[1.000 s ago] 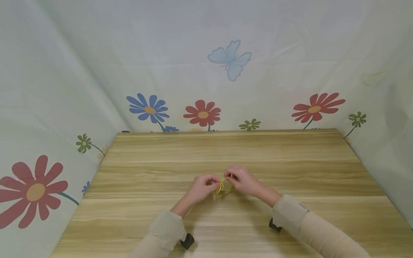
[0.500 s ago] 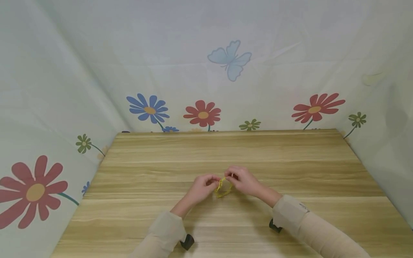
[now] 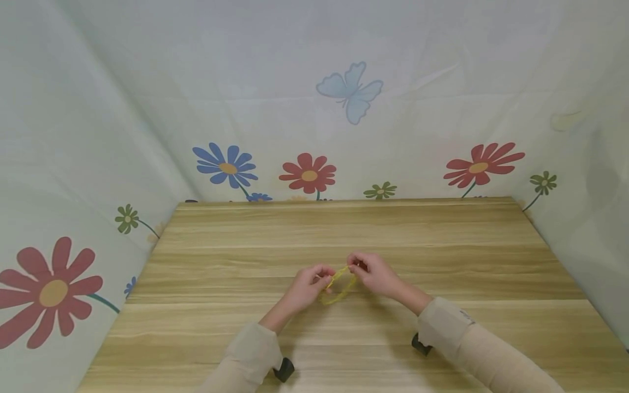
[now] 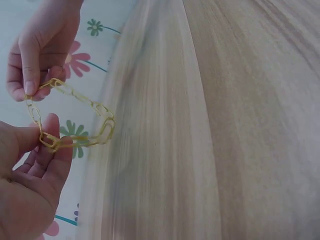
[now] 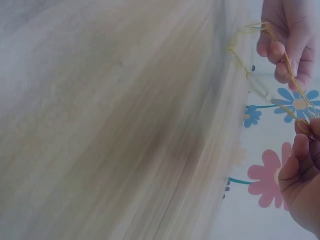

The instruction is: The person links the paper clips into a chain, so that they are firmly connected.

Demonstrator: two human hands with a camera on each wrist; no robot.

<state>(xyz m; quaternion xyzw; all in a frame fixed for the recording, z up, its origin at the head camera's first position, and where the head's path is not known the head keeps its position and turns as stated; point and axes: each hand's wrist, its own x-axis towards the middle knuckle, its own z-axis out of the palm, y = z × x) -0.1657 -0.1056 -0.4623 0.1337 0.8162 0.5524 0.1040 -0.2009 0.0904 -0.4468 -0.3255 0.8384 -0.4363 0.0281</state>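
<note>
Matt pale wood-grain table (image 3: 344,229), glossy yellow paper-clip chain (image 4: 85,125), thin printed cloth backdrop (image 3: 314,109)

a wooden table (image 3: 344,229) with a pale, streaked grain fills the lower half of the head view. a light fabric backdrop (image 3: 295,65) encloses it on three sides, printed with a blue butterfly (image 3: 350,90), red flowers (image 3: 308,173) and a blue flower (image 3: 226,165). lighting is even.

Left hand (image 4: 30,185) pinches one end of the yellow paperclip chain (image 4: 75,120), right hand (image 4: 42,45) the other, above the wooden table (image 4: 210,125).
</note>
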